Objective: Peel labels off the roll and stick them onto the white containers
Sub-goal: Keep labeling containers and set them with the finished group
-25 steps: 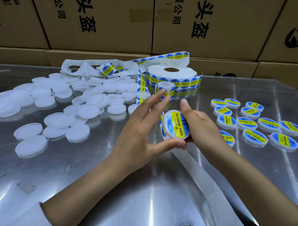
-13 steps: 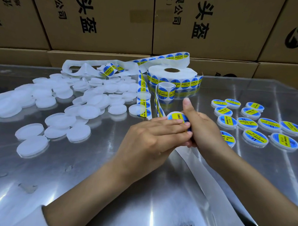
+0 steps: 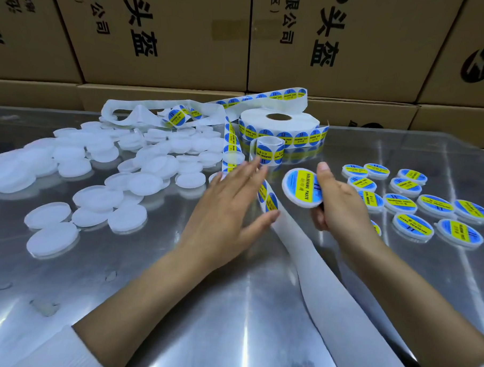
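The person's right hand [image 3: 342, 204] is holding a freshly labelled container [image 3: 303, 188] tilted up on its edge, thumb along the right side of the face and fingers curled behind it, so this grip is closed on the container. The left hand [image 3: 228, 207] is hovering with fingers straight and spread, holding nothing; its fingertips are reaching toward the strip of labels [image 3: 266, 197] that is lying just beyond and to the right of them.

Judging from this, one container is finished and the step in hand is setting it aside. The next move probably calls for laying it among the labelled containers [image 3: 417, 202] lying just right of the holding grip, then taking a blank container [image 3: 98, 198] from the pile well to the left of the open hand and peeling another label.

The containers are flat round discs of matte, slightly cloudy white plastic with a thin rim. The labels are glossy circles, blue with a yellow band and dark print. The roll [image 3: 279, 126], standing beyond both hands, is a thick white coil on a brown core. The spent backing paper [image 3: 327, 292] is running smooth and bare between the forearms. The desk [image 3: 174, 319] is shiny and reflective, like polished metal.
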